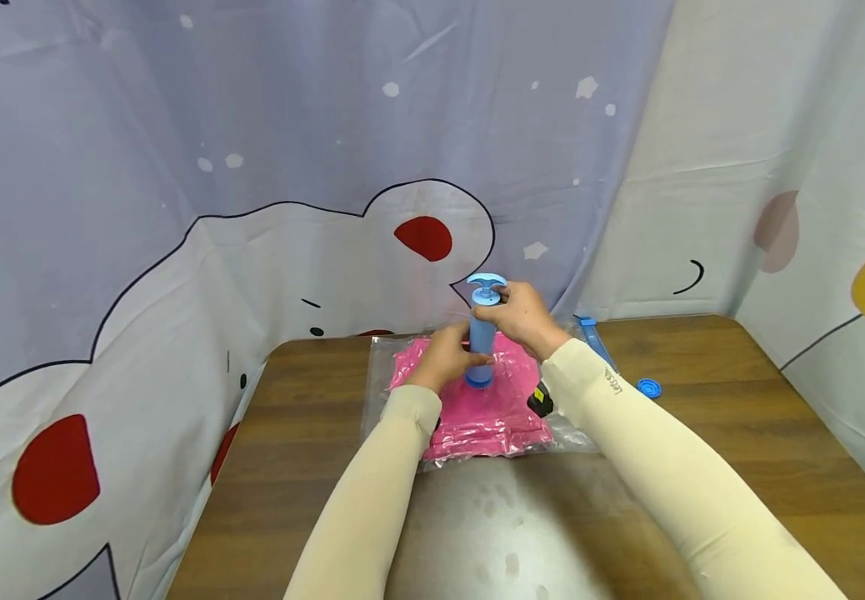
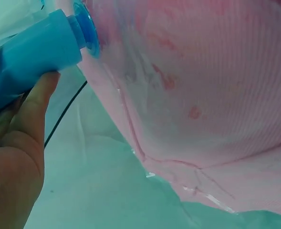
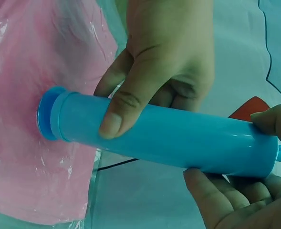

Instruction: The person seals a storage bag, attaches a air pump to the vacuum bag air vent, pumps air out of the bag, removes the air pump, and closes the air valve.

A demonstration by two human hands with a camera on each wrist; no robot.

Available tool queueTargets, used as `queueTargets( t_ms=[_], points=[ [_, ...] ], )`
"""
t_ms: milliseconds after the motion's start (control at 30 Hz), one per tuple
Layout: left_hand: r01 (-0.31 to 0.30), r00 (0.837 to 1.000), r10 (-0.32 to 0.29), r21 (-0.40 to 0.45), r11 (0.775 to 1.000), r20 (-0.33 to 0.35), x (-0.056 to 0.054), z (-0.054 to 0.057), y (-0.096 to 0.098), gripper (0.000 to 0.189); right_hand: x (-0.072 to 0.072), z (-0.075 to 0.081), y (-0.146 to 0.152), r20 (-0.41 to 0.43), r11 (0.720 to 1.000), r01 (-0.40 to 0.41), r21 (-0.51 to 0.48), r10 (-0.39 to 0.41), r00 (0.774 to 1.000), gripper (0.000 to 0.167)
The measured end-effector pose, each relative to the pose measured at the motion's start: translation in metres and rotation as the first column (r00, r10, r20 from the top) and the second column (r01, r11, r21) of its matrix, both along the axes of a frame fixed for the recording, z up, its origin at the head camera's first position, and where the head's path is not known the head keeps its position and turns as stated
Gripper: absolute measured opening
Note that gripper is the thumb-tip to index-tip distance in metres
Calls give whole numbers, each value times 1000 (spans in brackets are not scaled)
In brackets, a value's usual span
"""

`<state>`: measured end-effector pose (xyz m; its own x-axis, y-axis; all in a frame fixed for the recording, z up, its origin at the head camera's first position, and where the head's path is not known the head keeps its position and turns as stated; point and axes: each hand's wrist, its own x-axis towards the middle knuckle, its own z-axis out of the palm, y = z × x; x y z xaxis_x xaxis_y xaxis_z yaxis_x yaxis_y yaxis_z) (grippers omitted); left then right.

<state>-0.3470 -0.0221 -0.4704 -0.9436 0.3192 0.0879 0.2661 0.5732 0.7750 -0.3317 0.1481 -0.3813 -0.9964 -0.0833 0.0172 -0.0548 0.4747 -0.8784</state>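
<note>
A blue hand pump (image 1: 482,337) with a T-shaped handle (image 1: 487,281) stands upright on a clear plastic bag (image 1: 380,375) filled with folded pink cloth (image 1: 507,417). My left hand (image 1: 446,360) grips the lower barrel, thumb across it in the right wrist view. Higher up, just below the handle, my right hand (image 1: 518,317) holds the barrel between thumb and fingers. The pump's lower end meets a round blue valve (image 3: 47,113) on the bag's face. In the left wrist view, the plastic film lies wrinkled over the ribbed cloth.
To the right of the bag on the wooden table (image 1: 312,433) lie a long blue strip (image 1: 596,342) and a round blue cap (image 1: 649,388). A printed curtain (image 1: 312,275) hangs behind the table's back edge.
</note>
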Motion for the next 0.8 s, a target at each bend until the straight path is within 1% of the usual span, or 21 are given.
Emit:
queueTargets(
  t_ms=[67, 167, 267, 367, 467, 633, 700, 800],
  points=[
    [-22, 1000, 22, -1, 1000, -10, 1, -1, 2, 54, 1, -3, 0, 4, 1000, 0, -10, 0, 1000, 65],
    [-66, 998, 65, -18, 998, -26, 3, -7, 5, 54, 4, -8, -1, 23, 1000, 4, -12, -4, 1000, 72],
    [-120, 991, 116, -43, 992, -70, 4, -13, 7, 54, 7, -10, -4, 28, 1000, 18, -26, -17, 999, 80],
    [-163, 978, 154, -59, 985, -139, 0, -15, 9, 54, 8, -8, -8, 6, 997, 47, -64, -47, 999, 76],
    [-196, 967, 179, -79, 977, -180, -3, -16, 10, 55, 6, -4, -10, -32, 996, 78, -50, -80, 996, 70],
    [-228, 962, 207, -104, 968, -176, -4, -17, 14, 59, 5, -1, -9, -83, 993, 109, 51, -104, 991, 66],
    [-231, 963, 214, -95, 968, -161, -3, -18, 15, 59, 4, 0, -8, -106, 989, 117, 92, -107, 989, 63],
    [-231, 966, 218, -81, 970, -142, -2, -18, 15, 58, 2, 2, -7, -131, 985, 122, 119, -107, 986, 59]
  ],
)
